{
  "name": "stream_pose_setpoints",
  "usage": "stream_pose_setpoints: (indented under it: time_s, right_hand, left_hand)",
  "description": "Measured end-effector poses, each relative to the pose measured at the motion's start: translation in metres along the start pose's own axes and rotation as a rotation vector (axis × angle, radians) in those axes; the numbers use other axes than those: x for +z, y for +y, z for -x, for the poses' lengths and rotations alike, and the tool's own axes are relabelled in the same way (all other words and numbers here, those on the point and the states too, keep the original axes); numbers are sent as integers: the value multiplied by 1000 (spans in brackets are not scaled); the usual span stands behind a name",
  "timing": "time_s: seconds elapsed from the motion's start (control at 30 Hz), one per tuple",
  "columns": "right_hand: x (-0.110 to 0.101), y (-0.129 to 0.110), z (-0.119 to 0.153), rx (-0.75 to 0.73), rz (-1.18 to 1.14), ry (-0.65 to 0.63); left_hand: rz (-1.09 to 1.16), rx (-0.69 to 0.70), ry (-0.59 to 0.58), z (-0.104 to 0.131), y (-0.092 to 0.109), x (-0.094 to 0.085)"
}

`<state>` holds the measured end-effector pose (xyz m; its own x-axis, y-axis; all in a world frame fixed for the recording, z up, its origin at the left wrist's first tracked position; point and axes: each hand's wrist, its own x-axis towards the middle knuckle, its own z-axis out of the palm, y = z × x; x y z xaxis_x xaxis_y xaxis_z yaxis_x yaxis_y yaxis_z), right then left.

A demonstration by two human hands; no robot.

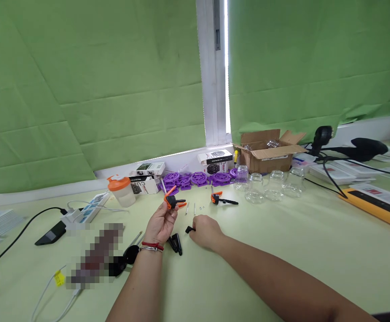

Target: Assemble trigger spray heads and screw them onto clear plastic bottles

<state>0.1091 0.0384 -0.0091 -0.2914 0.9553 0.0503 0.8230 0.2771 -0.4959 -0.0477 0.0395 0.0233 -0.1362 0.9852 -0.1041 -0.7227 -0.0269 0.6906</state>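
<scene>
My left hand (163, 224) holds an orange and black clamp (172, 201) by its lower part, raised over the table. My right hand (206, 231) is closed on a small black part (190, 229) at the tabletop. Between my hands lie black clamp-like pieces (176, 244), partly behind my left wrist. Beyond my right hand are two thin metal rods (195, 208) and a few tiny bits (202, 207). A second orange and black clamp (216, 197) rests further back, touching neither hand.
Purple plastic parts (199, 179), glass jars (255, 190) and an open cardboard box (268, 156) line the back. An orange-lidded cup (122, 192), a power strip (94, 206) with cables and black-handled tools (131, 254) are on the left. A yellow-edged case (376, 210) lies right.
</scene>
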Motion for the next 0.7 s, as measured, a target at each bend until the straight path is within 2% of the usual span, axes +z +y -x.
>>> stream_pose_setpoints:
  time_s: [0.23,0.43,0.53,0.7]
  right_hand:
    - [-18,32,-20,-159,-304,100]
    - [-35,49,-30,-192,-621,112]
    - [-38,50,-29,-229,-649,105]
    - [-40,50,-27,-227,-563,83]
  left_hand:
    - [-48,-21,-76,1,-2,-1]
    - [-99,-70,-154,5,-9,2]
    - [-117,-88,-156,7,-12,5]
    - [-114,-107,-174,9,-14,8]
